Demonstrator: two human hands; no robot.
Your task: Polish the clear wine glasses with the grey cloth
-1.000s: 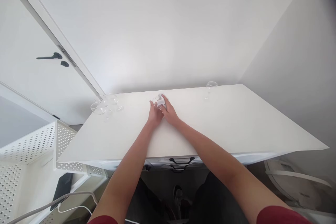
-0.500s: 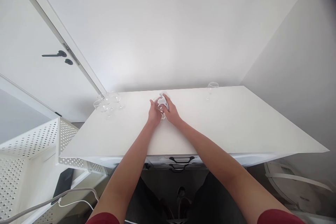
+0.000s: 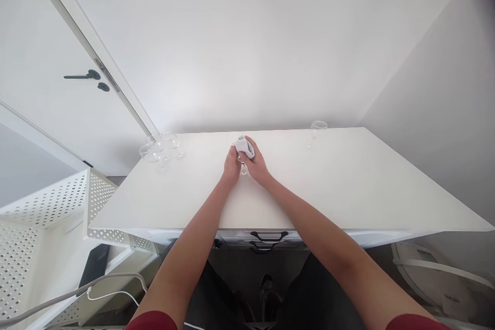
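My left hand (image 3: 232, 166) is closed around the bowl of a stemmed glass (image 3: 244, 169), whose stem and foot show between my two hands. In my right hand (image 3: 257, 163) is a white cloth (image 3: 245, 148), pressed over the rim and side of that glass. Most of the bowl is hidden by the cloth and my fingers. Both hands are above the middle of the white tabletop (image 3: 325, 185).
Several clear stemmed glasses (image 3: 162, 149) stand close together at the back left. Another wine glass (image 3: 318, 130) is at the back right by the wall. Below the front edge are dark drawer handles (image 3: 269, 237). A perforated white shelf (image 3: 46, 201) stands left.
The cloth has shifted over the rim and now covers more of the glass. My left fingers have turned and drawn in around the bowl. The whole view has moved slightly.
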